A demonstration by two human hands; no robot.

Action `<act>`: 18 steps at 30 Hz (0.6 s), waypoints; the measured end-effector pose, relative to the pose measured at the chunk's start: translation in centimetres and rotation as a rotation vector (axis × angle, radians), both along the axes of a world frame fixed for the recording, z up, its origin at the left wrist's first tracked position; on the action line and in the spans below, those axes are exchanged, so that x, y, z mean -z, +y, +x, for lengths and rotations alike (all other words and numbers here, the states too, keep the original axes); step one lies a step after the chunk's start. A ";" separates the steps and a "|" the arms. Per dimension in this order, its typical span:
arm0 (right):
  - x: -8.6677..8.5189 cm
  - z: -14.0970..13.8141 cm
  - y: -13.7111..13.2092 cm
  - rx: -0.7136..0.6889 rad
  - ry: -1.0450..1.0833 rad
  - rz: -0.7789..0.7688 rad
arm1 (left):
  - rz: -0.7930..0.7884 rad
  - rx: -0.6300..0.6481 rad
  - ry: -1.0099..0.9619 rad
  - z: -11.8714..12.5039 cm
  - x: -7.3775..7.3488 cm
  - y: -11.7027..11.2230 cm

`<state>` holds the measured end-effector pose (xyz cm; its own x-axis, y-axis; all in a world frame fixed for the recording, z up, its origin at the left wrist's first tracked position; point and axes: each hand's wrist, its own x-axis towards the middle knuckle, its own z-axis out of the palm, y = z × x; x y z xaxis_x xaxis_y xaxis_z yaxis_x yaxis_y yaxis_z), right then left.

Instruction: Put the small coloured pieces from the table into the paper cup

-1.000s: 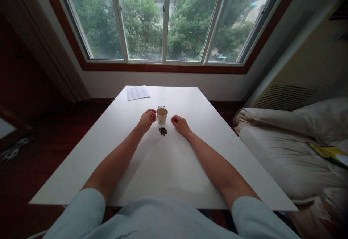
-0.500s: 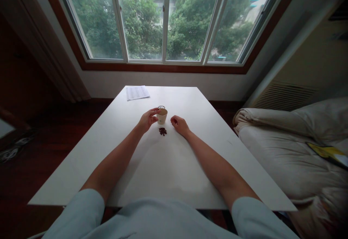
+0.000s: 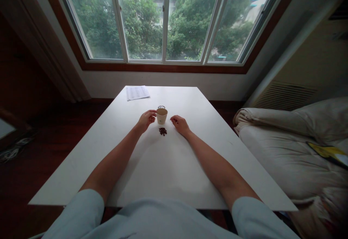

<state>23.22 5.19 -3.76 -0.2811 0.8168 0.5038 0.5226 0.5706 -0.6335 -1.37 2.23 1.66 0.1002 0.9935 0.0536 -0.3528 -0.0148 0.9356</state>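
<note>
A small tan paper cup (image 3: 162,116) stands upright in the middle of the white table (image 3: 168,166). My left hand (image 3: 146,120) rests just left of it, its fingers curled with the tips at the cup's rim; what they pinch, if anything, is too small to see. A little pile of dark coffee beans (image 3: 162,131) lies in front of the cup. My right hand (image 3: 180,124) rests on the table to the right of the beans, loosely closed with thumb and fingers together.
A small round metal-rimmed object (image 3: 161,107) sits right behind the cup. A printed sheet of paper (image 3: 137,92) lies at the table's far left corner. A bed with pale bedding (image 3: 293,141) runs along the right side. A wide window (image 3: 165,18) is beyond the table.
Half a second ago my left fingers were stretched over the cup's rim; they have drawn back and curled beside it. My right hand has barely moved.
</note>
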 end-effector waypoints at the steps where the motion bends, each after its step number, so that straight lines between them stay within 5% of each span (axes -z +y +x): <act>1: 0.1 0.0 0.1 0.004 0.024 -0.012 | 0.009 -0.005 0.023 -0.1 0.2 0.1; 9: -0.2 -0.3 1.1 0.044 0.412 -0.237 | 0.170 -0.009 0.445 -0.3 2.5 0.2; 18: -4.3 -2.1 -0.3 -0.233 0.750 -0.460 | 0.330 0.045 0.939 -0.5 4.1 -0.2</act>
